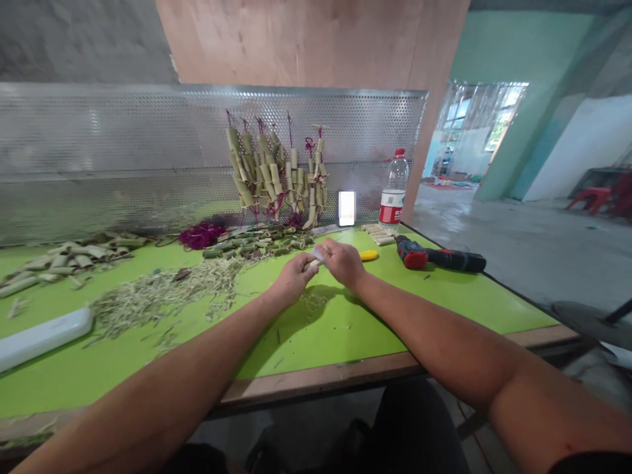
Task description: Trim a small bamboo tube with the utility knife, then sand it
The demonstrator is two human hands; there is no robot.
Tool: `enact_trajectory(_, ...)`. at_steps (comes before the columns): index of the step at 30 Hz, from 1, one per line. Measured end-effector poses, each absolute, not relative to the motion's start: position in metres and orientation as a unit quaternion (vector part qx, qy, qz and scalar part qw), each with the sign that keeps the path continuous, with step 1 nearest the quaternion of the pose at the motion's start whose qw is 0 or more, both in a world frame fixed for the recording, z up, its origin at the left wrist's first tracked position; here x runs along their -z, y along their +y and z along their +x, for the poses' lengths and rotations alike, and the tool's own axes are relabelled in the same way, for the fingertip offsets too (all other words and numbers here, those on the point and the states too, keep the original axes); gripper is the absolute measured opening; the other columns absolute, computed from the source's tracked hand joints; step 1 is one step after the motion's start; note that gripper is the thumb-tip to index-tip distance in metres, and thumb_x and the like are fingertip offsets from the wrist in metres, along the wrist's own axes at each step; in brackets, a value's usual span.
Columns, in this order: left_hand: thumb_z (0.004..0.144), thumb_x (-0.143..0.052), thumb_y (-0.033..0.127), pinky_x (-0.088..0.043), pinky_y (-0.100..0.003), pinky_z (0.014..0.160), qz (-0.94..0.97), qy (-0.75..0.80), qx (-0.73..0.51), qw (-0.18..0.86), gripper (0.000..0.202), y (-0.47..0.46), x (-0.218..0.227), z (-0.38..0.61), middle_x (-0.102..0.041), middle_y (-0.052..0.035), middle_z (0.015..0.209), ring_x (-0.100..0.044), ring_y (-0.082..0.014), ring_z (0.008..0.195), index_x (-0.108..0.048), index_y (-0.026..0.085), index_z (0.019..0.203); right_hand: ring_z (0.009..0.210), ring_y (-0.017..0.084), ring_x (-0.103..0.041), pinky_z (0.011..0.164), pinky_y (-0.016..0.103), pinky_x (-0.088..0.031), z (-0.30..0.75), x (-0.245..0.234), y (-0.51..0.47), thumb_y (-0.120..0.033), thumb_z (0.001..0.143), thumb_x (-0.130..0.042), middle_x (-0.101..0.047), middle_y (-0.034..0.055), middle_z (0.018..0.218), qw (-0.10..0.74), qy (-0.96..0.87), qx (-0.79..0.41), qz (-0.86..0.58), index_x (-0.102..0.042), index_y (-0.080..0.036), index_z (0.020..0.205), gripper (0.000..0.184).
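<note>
Both my hands meet above the middle of the green table (405, 309). My left hand (295, 276) is closed around a short pale bamboo piece (313, 263). My right hand (342, 261) is closed too, pinching a small whitish thing (318, 253) against the end of that piece; I cannot make out what it is. Fine shavings (316, 301) lie on the table right under my hands. A yellow tool (368, 255) lies just behind my right hand.
Bamboo shavings (158, 296) spread at left, cut bamboo tubes (69, 258) at far left and more (257, 242) at the back. Strung bamboo hangings (276, 174) lean on the perforated metal wall. A lit phone (347, 208), water bottle (394, 191), red-black drill (437, 257), white flat object (42, 336).
</note>
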State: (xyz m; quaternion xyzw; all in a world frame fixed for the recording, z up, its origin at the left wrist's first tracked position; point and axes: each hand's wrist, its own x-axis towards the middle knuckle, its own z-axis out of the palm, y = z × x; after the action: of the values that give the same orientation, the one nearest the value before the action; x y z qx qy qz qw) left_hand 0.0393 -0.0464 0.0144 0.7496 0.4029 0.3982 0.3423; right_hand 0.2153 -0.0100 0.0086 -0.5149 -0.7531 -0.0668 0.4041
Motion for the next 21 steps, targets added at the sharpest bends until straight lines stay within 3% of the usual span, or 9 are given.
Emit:
enact_trajectory(5, 0.086, -0.056, 0.038, -0.035, -0.022, 0.056, 0.727, 0.397, -0.420, 0.370, 0.028, -0.044, -0.015, 0.035, -0.049, 0.0010, 0.076, -0.041, -0.0108, 0.062, -0.059, 0.017, 0.105, 0.063, 0.017, -0.048, 0.058, 0.026, -0.027, 0.234, -0.010, -0.001, -0.045, 0.099, -0.030, -0.056, 0.0022, 0.068, 0.471, -0.681, 0.028, -0.561, -0.054, -0.022, 0.081, 0.038)
enact_trajectory(9, 0.087, -0.055, 0.038, -0.037, -0.021, 0.055, 0.623, 0.412, -0.479, 0.461, 0.031, -0.035, -0.010, 0.034, -0.044, 0.0028, 0.072, -0.041, -0.0100, 0.060, -0.056, 0.018, 0.111, 0.059, 0.014, -0.045, 0.056, 0.025, -0.029, 0.217, -0.009, -0.011, -0.052, 0.095, -0.039, -0.049, -0.0024, 0.062, 0.501, -0.713, -0.051, -0.487, -0.047, -0.023, 0.073, 0.038)
enact_trajectory(13, 0.083, -0.061, 0.052, -0.044, -0.022, 0.058, 0.588, 0.391, -0.496, 0.505, 0.037, -0.035, -0.009, 0.036, -0.048, 0.0014, 0.077, -0.047, -0.0096, 0.065, -0.056, 0.018, 0.096, 0.058, 0.013, -0.045, 0.053, 0.024, -0.030, 0.197, -0.002, -0.022, -0.054, 0.093, -0.043, -0.048, -0.0036, 0.063, 0.482, -0.737, -0.131, -0.455, -0.044, -0.023, 0.073, 0.037)
enact_trajectory(16, 0.076, -0.070, 0.052, -0.047, -0.023, 0.059, 0.593, 0.363, -0.493, 0.524, 0.040, -0.035, -0.007, 0.038, -0.054, 0.0010, 0.076, -0.051, -0.0096, 0.064, -0.053, 0.017, 0.086, 0.060, 0.013, -0.048, 0.051, 0.024, -0.034, 0.185, 0.003, -0.031, -0.055, 0.093, -0.044, -0.052, -0.0020, 0.067, 0.487, -0.728, -0.210, -0.434, -0.046, -0.023, 0.077, 0.036)
enact_trajectory(19, 0.077, -0.068, 0.053, -0.049, -0.026, 0.061, 0.574, 0.323, -0.508, 0.556, 0.040, -0.031, -0.004, 0.036, -0.058, 0.0005, 0.073, -0.056, -0.0118, 0.063, -0.053, 0.017, 0.084, 0.059, 0.014, -0.053, 0.051, 0.026, -0.040, 0.179, 0.003, -0.030, -0.057, 0.097, -0.030, -0.058, 0.0008, 0.073, 0.469, -0.723, -0.309, -0.403, -0.050, -0.022, 0.090, 0.041)
enact_trajectory(21, 0.075, -0.069, 0.054, -0.048, -0.027, 0.059, 0.552, 0.337, -0.531, 0.547, 0.040, -0.026, 0.000, 0.034, -0.059, 0.0006, 0.071, -0.056, -0.0126, 0.061, -0.054, 0.017, 0.084, 0.064, 0.015, -0.058, 0.055, 0.027, -0.044, 0.182, -0.002, -0.015, -0.054, 0.100, -0.015, -0.064, 0.0037, 0.082, 0.413, -0.757, -0.306, -0.403, -0.050, -0.021, 0.102, 0.048)
